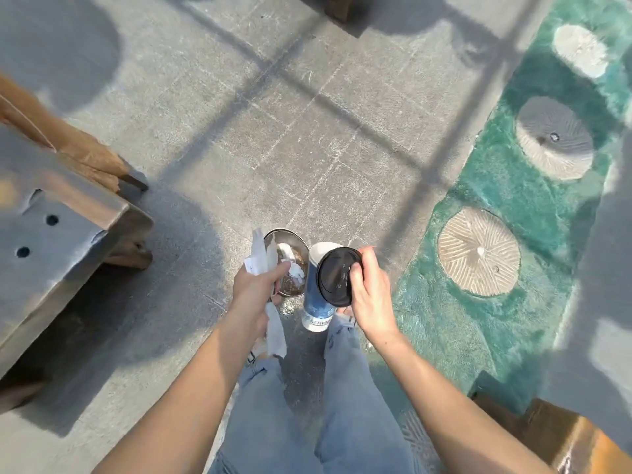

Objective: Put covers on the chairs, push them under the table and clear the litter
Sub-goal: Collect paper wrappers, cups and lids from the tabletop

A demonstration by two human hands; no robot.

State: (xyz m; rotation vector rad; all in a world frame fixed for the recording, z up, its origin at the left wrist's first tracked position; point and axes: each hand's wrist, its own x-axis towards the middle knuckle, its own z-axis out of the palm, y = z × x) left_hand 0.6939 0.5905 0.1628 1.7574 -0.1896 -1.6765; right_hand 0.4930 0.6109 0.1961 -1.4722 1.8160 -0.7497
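Note:
My left hand (254,289) grips the rim of a round metal tray (297,244) that holds brown crumbs and bits of white paper, together with crumpled white tissue (260,256) that sticks up above the fingers and hangs down below them. A blue and white paper cup (316,299) sits between my hands, beside the tray; which hand carries it is hidden. My right hand (371,297) holds a black plastic lid (333,277) tilted just off the cup's open top. A chair under a tan cover (82,148) stands at the left edge.
A heavy grey wooden table corner (61,227) juts in at left. Grey paved floor lies ahead. A teal water channel (506,186) with round millstone stepping stones (478,251) runs along the right. A wooden bench corner (561,436) is at the bottom right.

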